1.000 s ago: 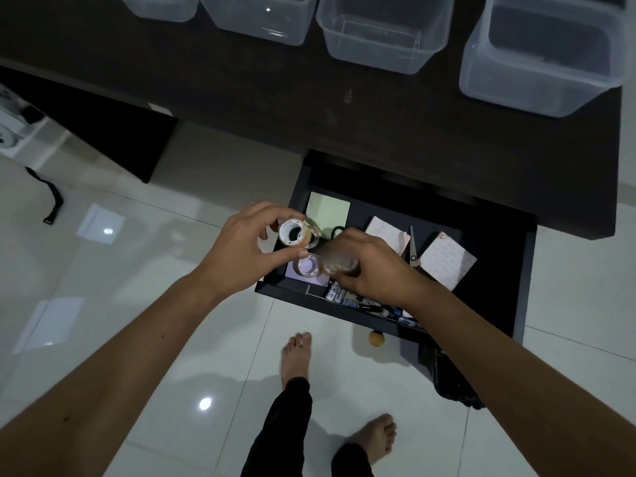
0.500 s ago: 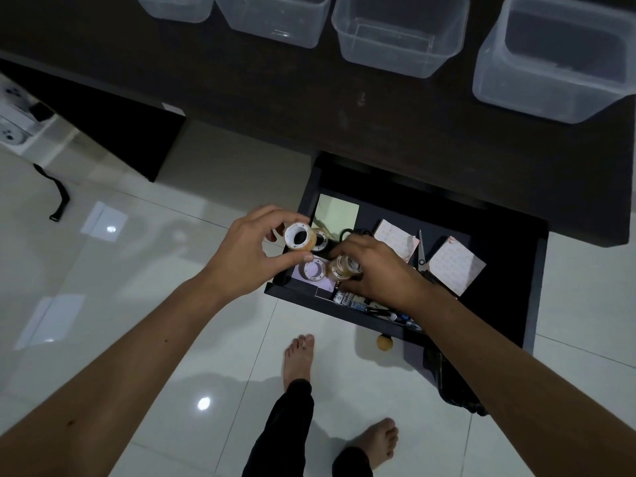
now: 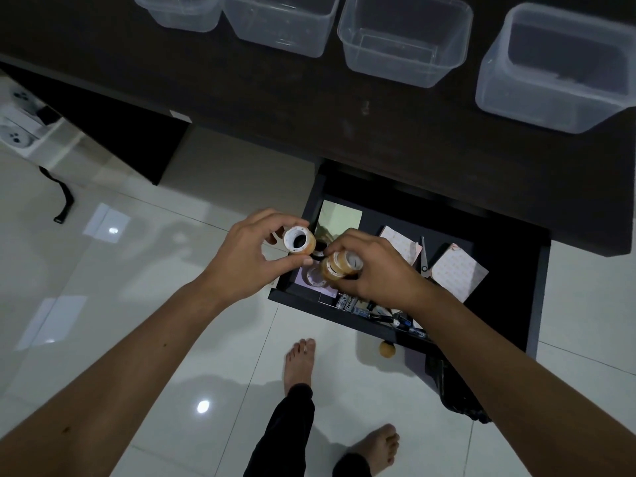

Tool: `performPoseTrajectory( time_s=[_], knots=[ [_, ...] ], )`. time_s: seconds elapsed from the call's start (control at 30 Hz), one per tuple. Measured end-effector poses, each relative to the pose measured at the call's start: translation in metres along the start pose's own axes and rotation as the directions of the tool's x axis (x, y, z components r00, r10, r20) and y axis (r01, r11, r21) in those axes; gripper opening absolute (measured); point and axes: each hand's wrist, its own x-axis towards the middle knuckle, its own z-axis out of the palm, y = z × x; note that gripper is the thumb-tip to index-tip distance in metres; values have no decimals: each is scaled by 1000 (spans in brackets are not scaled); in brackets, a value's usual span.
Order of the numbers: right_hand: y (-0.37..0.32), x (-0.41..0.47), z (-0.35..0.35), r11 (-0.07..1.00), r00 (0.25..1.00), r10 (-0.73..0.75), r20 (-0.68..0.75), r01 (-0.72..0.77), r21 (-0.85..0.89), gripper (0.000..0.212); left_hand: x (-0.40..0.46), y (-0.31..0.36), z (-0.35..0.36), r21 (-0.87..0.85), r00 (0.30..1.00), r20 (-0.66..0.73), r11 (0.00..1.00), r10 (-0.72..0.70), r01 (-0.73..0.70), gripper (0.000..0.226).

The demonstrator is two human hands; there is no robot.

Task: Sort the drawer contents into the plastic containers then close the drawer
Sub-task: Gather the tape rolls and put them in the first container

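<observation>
The dark drawer stands pulled out under the desk. My left hand grips a stack of tape rolls above the drawer's left edge. My right hand holds several more tape rolls just beside them, over the drawer's left part. One tape roll still lies on a purple pad in the drawer. Also inside are a green sticky pad, two pink notepads, scissors and batteries and pens along the front. Several empty clear plastic containers sit in a row on the desk.
The dark desk top runs across the upper frame, above the drawer. A round wooden knob sticks out of the drawer front. My bare feet stand on the glossy white tile floor. Wall sockets and a black strap are at far left.
My right hand has lifted its tape rolls out of the drawer and brought them up beside the left hand's stack. The left hand rose slightly.
</observation>
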Motion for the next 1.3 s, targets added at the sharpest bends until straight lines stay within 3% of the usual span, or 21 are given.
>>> performPoseTrajectory(
  time_s=[0.33, 0.5, 0.63, 0.77, 0.9, 1.03, 1.3],
  knots=[
    [-7, 22, 18, 984, 976, -31, 218, 68, -164, 52, -2, -4, -10, 20, 1000, 12, 1000, -3, 3, 50],
    [-6, 25, 21, 958, 968, -73, 240, 135, -252, 50, -6, -4, -12, 7, 1000, 1, 1000, -23, 23, 50],
    [-4, 22, 22, 952, 973, -97, 212, 153, -266, 47, -7, -3, -10, 16, 1000, 10, 1000, -21, 21, 50],
    [-2, 8, 6, 982, 994, -79, 80, 91, -166, 42, -4, 2, -5, 78, 999, 24, 997, 26, -27, 53],
    [6, -11, -17, 992, 999, -46, -16, 44, -120, 46, 4, 11, 7, 261, 985, 84, 951, 149, -166, 54],
    [21, -32, -30, 995, 997, -7, -75, -1, -103, 45, 18, 20, 21, 435, 949, 185, 845, 254, -311, 50],
    [39, -60, -29, 997, 995, 47, -85, -52, -58, 43, 40, 13, 35, 604, 949, 266, 737, 170, -301, 40]
  ],
)
